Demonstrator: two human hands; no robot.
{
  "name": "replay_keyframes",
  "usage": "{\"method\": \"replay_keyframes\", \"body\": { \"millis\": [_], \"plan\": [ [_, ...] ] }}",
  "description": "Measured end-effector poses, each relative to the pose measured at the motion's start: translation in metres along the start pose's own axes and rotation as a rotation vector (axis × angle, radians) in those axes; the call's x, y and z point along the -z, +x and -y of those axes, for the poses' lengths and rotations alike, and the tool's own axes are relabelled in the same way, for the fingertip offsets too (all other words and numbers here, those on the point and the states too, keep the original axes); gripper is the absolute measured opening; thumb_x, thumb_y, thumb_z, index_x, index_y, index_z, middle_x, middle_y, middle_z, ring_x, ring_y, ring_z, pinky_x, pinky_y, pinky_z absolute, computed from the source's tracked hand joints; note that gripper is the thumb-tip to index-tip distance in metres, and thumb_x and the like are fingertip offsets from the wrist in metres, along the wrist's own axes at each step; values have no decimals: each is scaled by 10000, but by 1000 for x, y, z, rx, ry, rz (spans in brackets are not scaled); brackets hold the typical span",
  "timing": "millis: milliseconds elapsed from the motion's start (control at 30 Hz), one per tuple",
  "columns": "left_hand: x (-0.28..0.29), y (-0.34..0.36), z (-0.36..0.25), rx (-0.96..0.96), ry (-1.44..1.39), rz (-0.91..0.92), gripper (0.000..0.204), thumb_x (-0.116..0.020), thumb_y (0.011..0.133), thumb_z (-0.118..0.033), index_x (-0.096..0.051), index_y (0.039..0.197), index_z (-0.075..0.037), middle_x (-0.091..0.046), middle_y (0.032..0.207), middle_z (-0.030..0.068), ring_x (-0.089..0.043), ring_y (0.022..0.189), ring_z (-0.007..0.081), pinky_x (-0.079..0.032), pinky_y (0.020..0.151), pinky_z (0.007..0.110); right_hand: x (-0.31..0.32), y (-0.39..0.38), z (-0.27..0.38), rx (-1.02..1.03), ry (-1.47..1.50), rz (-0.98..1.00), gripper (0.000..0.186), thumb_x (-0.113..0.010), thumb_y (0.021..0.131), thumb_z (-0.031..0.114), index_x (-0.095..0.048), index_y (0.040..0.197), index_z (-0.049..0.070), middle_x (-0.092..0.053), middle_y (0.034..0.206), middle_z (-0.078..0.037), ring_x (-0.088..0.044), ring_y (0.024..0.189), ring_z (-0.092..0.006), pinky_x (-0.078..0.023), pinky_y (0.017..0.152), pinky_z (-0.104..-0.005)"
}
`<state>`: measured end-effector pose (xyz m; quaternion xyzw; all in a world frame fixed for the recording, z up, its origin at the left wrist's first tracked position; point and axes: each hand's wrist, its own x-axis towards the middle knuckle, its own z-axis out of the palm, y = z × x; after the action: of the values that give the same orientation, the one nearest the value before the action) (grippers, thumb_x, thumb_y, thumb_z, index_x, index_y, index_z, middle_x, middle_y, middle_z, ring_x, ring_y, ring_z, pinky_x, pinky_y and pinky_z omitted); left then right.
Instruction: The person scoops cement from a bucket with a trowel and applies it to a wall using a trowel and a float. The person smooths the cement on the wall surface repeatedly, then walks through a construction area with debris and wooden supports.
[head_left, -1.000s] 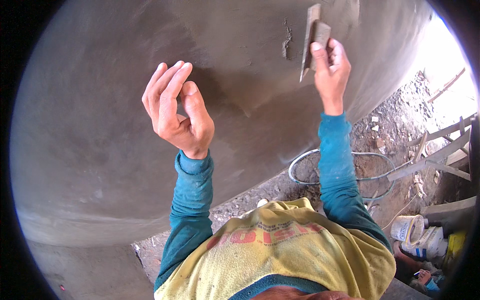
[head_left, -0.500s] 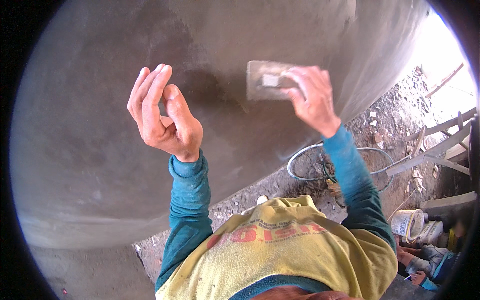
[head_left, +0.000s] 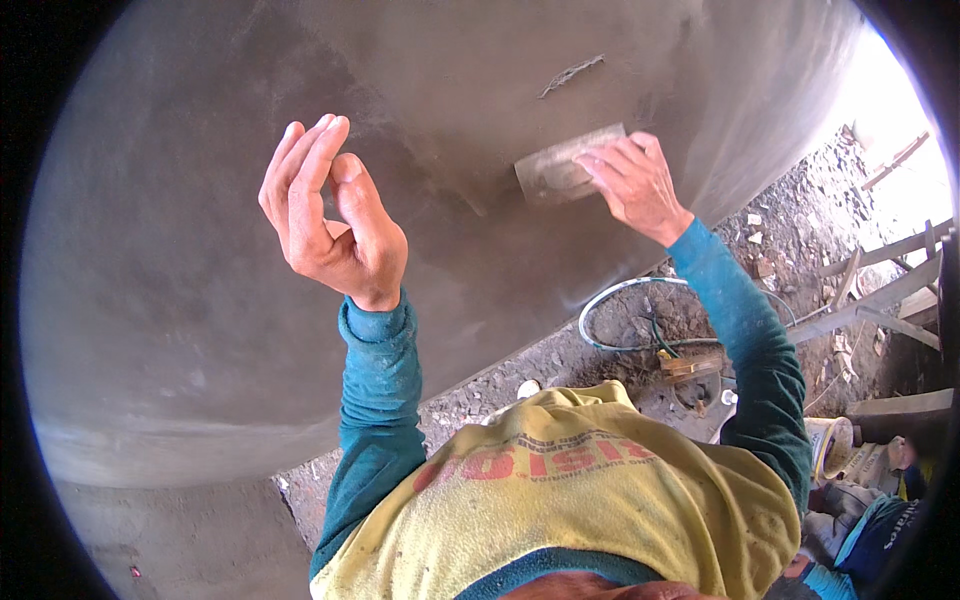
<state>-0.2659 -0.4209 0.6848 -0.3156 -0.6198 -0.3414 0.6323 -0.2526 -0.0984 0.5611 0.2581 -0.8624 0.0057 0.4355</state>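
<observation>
My right hand (head_left: pixel 635 185) is closed on a plastering trowel (head_left: pixel 560 172), a flat, greyish rectangular plate. The trowel lies tilted against a large grey plastered wall (head_left: pixel 440 300), its right end higher than its left; the fingers hide its handle. A thin ragged ridge of wet plaster (head_left: pixel 572 75) stands out on the surface above the trowel. My left hand (head_left: pixel 335 215) is raised in front of the wall to the left, palm partly turned inward. Its fingers are loosely curved, a gap shows beside the thumb, and nothing is visible in it.
Along the wall's foot runs rubble-strewn ground (head_left: pixel 800 220) with a looped pale hose (head_left: pixel 600 312) and a wooden piece (head_left: pixel 690 368). Wooden planks (head_left: pixel 880 295) lean at the right. At the lower right are a white bucket (head_left: pixel 828 445) and another person (head_left: pixel 870 540).
My right hand has shifted slightly right, and the trowel has turned from nearly level to tilted. The plaster ridge now shows above it. My left hand has barely moved.
</observation>
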Motion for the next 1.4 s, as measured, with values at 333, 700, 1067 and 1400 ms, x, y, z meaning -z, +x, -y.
{"method": "replay_keyframes", "body": {
  "millis": [333, 700, 1067, 1400],
  "plan": [
    [4, 1, -1, -49, 66, 86, 255, -581, 973, -37, -757, 1152, -81, -737, 1207, 102, -615, 1305, 282, -553, 1089, 418, -7, 39, -41, -803, 525, -659, 406, -741, 942, 291, -677, 1192, -22, -712, 1161, -183, -690, 1066, -331, -515, 921, -426],
    [3, 6, 4, 10, -19, -47, 360, -563, 845, 47, -796, 1096, -65, -775, 1123, 76, -629, 1240, 285, -515, 1027, 387, -14, 57, 116, -318, 444, -259, 277, -766, 879, 197, -698, 1110, 60, -692, 987, -90, -639, 933, -270, -387, 807, -395],
    [7, -2, 6, 42, -15, -24, 323, -580, 876, 20, -798, 1100, -61, -770, 1132, 91, -607, 1278, 289, -574, 967, 377, 18, 1, -5, -935, 1438, -585, 414, -567, 1069, 111, -500, 1434, -73, -624, 1367, -138, -582, 1256, -202, -432, 1100, -349],
    [-1, 0, -6, 34, -36, -3, 334, -561, 875, 21, -796, 1100, -59, -766, 1132, 106, -612, 1272, 293, -602, 920, 360, 48, 12, -124, -897, 1041, -528, 531, -638, 1021, 204, -502, 1433, -103, -594, 1435, -173, -533, 1348, -247, -369, 1150, -365]
  ]
}}
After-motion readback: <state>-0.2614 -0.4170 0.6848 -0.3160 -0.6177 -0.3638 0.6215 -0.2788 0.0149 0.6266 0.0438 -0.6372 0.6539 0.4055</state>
